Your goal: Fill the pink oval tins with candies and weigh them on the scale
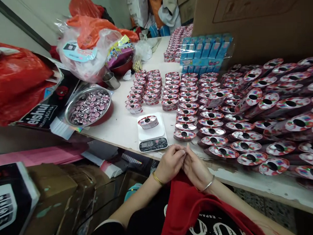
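Note:
My left hand (172, 161), with a yellow bangle at its wrist, meets my right hand (197, 169) just in front of the table edge. Their fingers curl in against each other in a pinch; whatever lies between the fingertips is hidden. A red cloth (179, 195) hangs below my wrists over my black clothing. Just beyond my left hand is a white kitchen scale (153, 144) with a dark display panel. One oval, red-and-white patterned box (148, 122) with a dark hole in its top stands on the scale. Nearest my right hand is a similar oval box (185, 135).
Rows of oval boxes (251, 158) fill the right side, some holding small white balls. On the left is a metal bowl (108, 110) of small pink-and-silver pieces, beside a metal cup (111, 80). Plastic bags (85, 36) and a pack of blue boxes (204, 52) stand farther back.

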{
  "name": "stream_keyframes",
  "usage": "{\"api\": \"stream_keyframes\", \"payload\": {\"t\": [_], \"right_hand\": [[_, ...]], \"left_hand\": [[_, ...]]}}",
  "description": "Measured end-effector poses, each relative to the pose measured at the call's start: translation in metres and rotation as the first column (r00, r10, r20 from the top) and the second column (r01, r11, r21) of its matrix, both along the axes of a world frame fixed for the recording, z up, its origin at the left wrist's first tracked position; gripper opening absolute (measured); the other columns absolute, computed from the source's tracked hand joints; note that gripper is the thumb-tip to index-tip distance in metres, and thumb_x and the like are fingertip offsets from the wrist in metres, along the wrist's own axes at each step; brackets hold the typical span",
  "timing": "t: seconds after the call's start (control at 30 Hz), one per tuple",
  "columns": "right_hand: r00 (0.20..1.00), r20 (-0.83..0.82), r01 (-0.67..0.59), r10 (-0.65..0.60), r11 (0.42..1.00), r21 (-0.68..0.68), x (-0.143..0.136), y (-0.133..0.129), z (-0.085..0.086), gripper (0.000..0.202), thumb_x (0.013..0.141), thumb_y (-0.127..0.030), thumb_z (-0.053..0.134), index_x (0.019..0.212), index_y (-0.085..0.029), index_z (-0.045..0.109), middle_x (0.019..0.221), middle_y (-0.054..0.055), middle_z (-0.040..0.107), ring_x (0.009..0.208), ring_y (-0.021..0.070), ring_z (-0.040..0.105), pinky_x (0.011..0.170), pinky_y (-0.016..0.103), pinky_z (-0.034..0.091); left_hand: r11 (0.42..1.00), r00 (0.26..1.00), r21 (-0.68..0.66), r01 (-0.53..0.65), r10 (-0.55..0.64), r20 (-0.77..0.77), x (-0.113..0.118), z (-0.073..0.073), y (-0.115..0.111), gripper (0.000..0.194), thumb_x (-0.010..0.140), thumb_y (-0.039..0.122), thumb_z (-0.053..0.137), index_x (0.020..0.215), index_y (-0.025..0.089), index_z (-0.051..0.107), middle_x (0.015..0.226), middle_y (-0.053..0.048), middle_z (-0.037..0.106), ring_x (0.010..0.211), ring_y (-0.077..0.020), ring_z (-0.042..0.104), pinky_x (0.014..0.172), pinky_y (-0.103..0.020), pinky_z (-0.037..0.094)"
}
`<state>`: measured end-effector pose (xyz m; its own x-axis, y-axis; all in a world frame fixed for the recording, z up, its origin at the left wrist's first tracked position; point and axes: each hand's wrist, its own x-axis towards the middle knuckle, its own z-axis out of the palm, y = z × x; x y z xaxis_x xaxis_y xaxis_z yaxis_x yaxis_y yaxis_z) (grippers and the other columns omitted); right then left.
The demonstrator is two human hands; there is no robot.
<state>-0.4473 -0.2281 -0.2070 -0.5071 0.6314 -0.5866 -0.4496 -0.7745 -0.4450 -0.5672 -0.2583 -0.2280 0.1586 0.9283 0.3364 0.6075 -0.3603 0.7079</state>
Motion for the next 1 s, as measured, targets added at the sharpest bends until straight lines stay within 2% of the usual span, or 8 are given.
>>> {"api": "stream_keyframes", "payload": {"t": [0.2,0.3,0.43,0.53,0.7,0.8,0.87,1.0], "right_hand": [[0.989,-0.064,-0.124,0.13,0.987,0.1,-0.008,0.004,0.002,0.045,0.08,-0.057,0.06,0.108,-0.022,0.065,0.109,0.005,0.067,0.108,0.0204,0.059,0.087,0.031,0.05],[0.981,-0.092,-0.16,0.173,0.978,0.133,-0.012,0.007,0.005,0.044,0.081,-0.056,0.059,0.111,-0.023,0.063,0.116,0.006,0.065,0.108,0.0188,0.059,0.087,0.03,0.049],[0.972,-0.026,-0.228,0.234,0.961,0.156,-0.013,0.01,0.002,0.043,0.082,-0.053,0.059,0.11,-0.021,0.063,0.112,0.009,0.065,0.1,0.0181,0.062,0.083,0.029,0.048],[0.966,0.003,-0.258,0.26,0.954,0.151,-0.008,0.011,-0.005,0.044,0.083,-0.055,0.057,0.107,-0.019,0.063,0.101,0.009,0.067,0.088,0.0174,0.065,0.077,0.03,0.049],[0.959,0.084,-0.284,0.272,0.938,0.199,0.007,0.01,-0.013,0.044,0.08,-0.054,0.061,0.105,-0.018,0.063,0.095,0.007,0.066,0.08,0.0159,0.063,0.072,0.029,0.048],[0.939,0.161,-0.337,0.303,0.906,0.256,0.016,0.007,-0.014,0.042,0.079,-0.052,0.064,0.103,-0.017,0.065,0.091,0.006,0.065,0.076,0.0149,0.062,0.07,0.028,0.046],[0.921,0.214,-0.378,0.327,0.881,0.284,0.021,0.005,-0.015,0.041,0.079,-0.052,0.064,0.102,-0.018,0.066,0.09,0.005,0.066,0.075,0.0144,0.062,0.069,0.028,0.045],[0.876,0.32,-0.458,0.361,0.83,0.317,0.028,-0.001,-0.022,0.043,0.075,-0.053,0.067,0.1,-0.018,0.066,0.088,0.005,0.066,0.072,0.0137,0.06,0.067,0.027,0.043]], "left_hand": [[0.997,0.998,-0.065,-0.049,0.051,0.042,-0.012,0.013,0.001,0.014,0.093,0.018,0.042,0.1,0.018,0.053,0.097,-0.008,0.055,0.094,-0.0164,0.054,0.083,-0.03,0.049],[0.982,0.981,0.003,-0.19,0.19,0.026,-0.032,0.024,0.01,0.012,0.092,0.021,0.044,0.096,0.018,0.055,0.09,-0.006,0.057,0.086,-0.0153,0.054,0.077,-0.028,0.047],[0.867,0.884,0.187,-0.462,0.466,0.026,-0.077,0.039,0.038,0.013,0.091,0.028,0.049,0.092,0.017,0.056,0.085,-0.005,0.057,0.076,-0.0136,0.053,0.07,-0.026,0.045],[0.81,0.838,0.271,-0.52,0.545,-0.021,-0.108,0.039,0.056,0.016,0.09,0.03,0.05,0.089,0.017,0.058,0.085,-0.005,0.059,0.077,-0.0145,0.053,0.071,-0.027,0.044],[0.814,0.819,0.269,-0.514,0.56,-0.129,-0.133,0.021,0.055,0.018,0.087,0.032,0.054,0.094,0.018,0.063,0.091,-0.006,0.063,0.087,-0.0183,0.056,0.085,-0.033,0.043],[0.727,0.754,0.247,-0.641,0.657,0.025,-0.148,0.006,0.047,0.022,0.088,0.033,0.05,0.098,0.018,0.063,0.1,-0.007,0.062,0.096,-0.0189,0.056,0.088,-0.033,0.044],[0.663,0.684,0.166,-0.73,0.709,0.173,-0.16,-0.007,0.046,0.025,0.088,0.033,0.046,0.101,0.017,0.061,0.102,-0.008,0.061,0.097,-0.018,0.057,0.086,-0.031,0.045],[0.631,0.58,-0.08,-0.772,0.749,0.32,-0.184,-0.036,0.048,0.029,0.084,0.034,0.048,0.103,0.014,0.058,0.099,-0.009,0.063,0.093,-0.0165,0.059,0.083,-0.028,0.048]]}}
